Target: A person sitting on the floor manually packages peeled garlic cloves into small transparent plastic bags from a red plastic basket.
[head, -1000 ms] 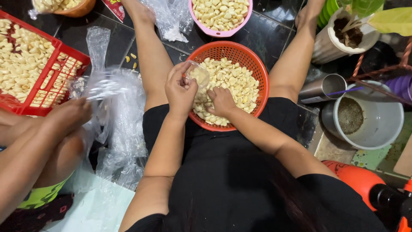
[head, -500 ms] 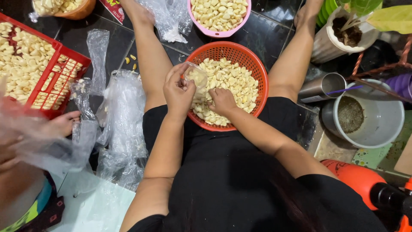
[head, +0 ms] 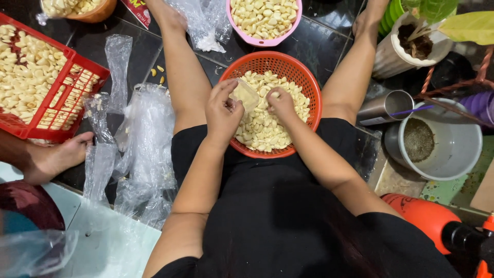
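An orange round basket (head: pixel 309 85) full of peeled garlic cloves (head: pixel 267 128) sits on the dark floor between my legs. My left hand (head: pixel 222 110) holds a small clear plastic bag (head: pixel 245 95) open over the basket. My right hand (head: pixel 280 103) pinches a garlic clove just beside the bag's mouth.
A red crate (head: pixel 77 103) of garlic stands at the left, with another person's foot (head: pixel 56 157) below it. Clear plastic bags (head: pixel 141 149) lie left of my thigh. A pink bowl (head: pixel 288 25) of garlic sits above the basket. A grey bucket (head: pixel 453 149), a steel cup (head: pixel 383 108) and a potted plant (head: pixel 406 41) stand at the right.
The other person's hands and the bag they lifted have left the lower left; their foot now shows. My right hand has risen from the cloves toward the bag with a clove.
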